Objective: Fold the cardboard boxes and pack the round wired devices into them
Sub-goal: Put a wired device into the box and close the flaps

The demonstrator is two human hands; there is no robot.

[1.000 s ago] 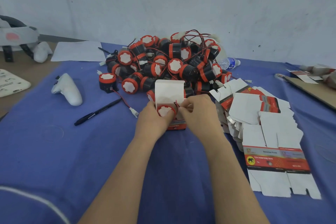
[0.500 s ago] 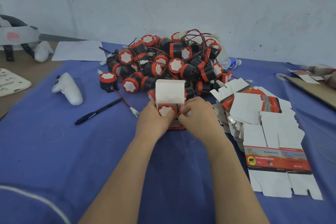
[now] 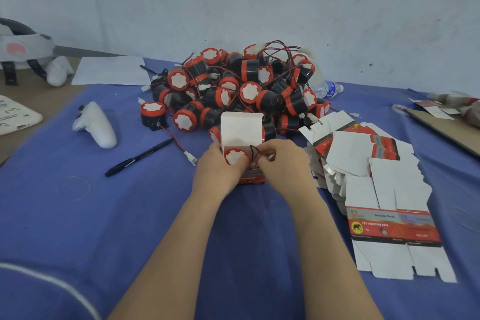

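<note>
A small cardboard box stands on the blue cloth with its white top flap upright. A round red-and-black device sits in its open mouth, white face toward me. My left hand grips the box's left side with the thumb at the device's rim. My right hand pinches the device's red and black wire loop beside the device. Behind lies a large pile of the same round wired devices. A stack of flat unfolded boxes lies to the right.
A black pen, a white controller and a single device lie left of the box. White paper and a headset are far left. A water bottle lies behind the pile; a cardboard sheet is at the right edge.
The device has sunk a little deeper into the box. My right hand's fingers have shifted along the wire, gathering it into a small loop beside the device. My left hand has stayed put.
</note>
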